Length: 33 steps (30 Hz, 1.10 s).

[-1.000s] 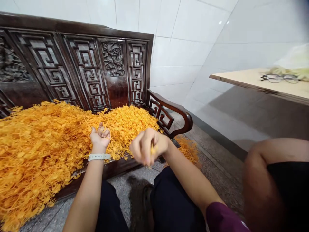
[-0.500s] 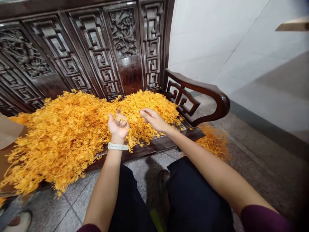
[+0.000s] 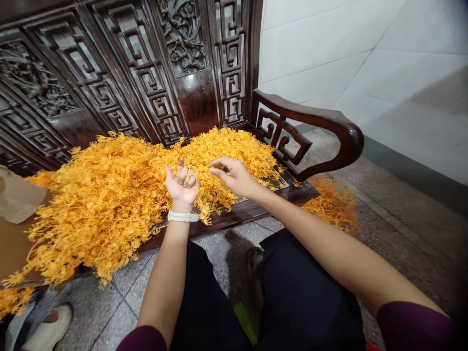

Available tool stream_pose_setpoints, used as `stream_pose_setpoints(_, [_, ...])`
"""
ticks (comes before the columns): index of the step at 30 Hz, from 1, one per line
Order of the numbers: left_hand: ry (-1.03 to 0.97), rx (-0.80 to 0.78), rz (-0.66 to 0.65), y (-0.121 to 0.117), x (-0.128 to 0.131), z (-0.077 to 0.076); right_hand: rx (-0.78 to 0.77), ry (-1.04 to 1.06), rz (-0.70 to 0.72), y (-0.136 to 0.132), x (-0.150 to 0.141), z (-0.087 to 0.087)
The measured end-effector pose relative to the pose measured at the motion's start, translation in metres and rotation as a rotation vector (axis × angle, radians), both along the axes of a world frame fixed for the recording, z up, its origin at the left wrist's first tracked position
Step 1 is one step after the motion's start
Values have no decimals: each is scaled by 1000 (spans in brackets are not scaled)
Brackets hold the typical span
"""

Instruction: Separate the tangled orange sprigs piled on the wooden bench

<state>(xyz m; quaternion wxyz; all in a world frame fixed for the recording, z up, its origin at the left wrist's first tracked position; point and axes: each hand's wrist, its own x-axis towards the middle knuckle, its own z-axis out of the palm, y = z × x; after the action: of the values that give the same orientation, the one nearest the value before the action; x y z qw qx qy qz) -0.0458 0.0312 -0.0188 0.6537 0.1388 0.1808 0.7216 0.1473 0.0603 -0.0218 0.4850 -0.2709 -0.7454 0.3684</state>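
My left hand (image 3: 183,184) is palm up in front of the yellow heap, its fingers curled around a thin yellow plastic flower sprig (image 3: 190,171). A pale watch band (image 3: 183,217) circles that wrist. To its right, my right hand (image 3: 234,174) is palm down, thumb and forefinger brought close together. Anything between those fingertips is too small to make out against the yellow. Behind and beside both hands, a large pile of yellow artificial flower sprigs (image 3: 109,190) covers the seat of a dark carved wooden bench (image 3: 199,105).
The bench's curved armrest (image 3: 351,139) rises at the right. More yellow sprigs (image 3: 334,202) lie on the floor below it. A brown cardboard box (image 3: 18,248) stands at the left edge, above someone's pale shoe (image 3: 54,326). A white wall (image 3: 329,53) is at the back right.
The view has shifted slightly, so the bench and pile sit a little differently. My right hand's fingers have arched, with thumb and forefinger slightly farther apart. My left hand keeps its curled pose.
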Motion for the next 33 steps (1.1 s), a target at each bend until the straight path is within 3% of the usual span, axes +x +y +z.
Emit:
stream_pose_setpoints(2, [11,-21,69,4,-5,-2,-41,19,20,-3,5,8])
stream_pose_setpoints(4, [19,-61,159,7,-7,-3,29,-46,74,-19,5,21])
stream_pose_setpoints(6, [19,-104,225,8,-4,-1,300,-234,163,-48,-2,35])
stream_pose_setpoints(9, [1,-97,193,0,6,2,827,-588,231,-96,-17,51])
stream_pose_setpoints(11, [-12,-60,150,-8,12,4,979,-667,199,-116,-24,59])
stream_pose_setpoints(14, [-14,-13,127,-14,14,2,971,-669,187,-126,-22,71])
stream_pose_setpoints(21, [2,-112,307,18,-18,-1,510,-424,771,-165,3,83])
stream_pose_setpoints(23, [9,-64,301,21,-29,-3,424,-387,919,-157,8,84])
stream_pose_setpoints(25, [-6,-47,287,18,-36,-5,224,-253,1014,-127,9,85])
stream_pose_setpoints(26, [-19,-58,281,16,-38,-7,70,-121,978,-106,8,85])
stream_pose_setpoints(27, [-32,-78,275,14,-39,-9,-141,74,852,-84,7,84])
stream_pose_setpoints(30, [-49,-108,238,12,-39,-13,-802,602,290,-28,0,73])
stream_pose_setpoints(31, [-53,-97,226,13,-38,-14,-953,677,167,-18,-2,67])
stream_pose_setpoints(33, [-65,-76,195,14,-37,-14,-1123,688,89,-13,-7,51])
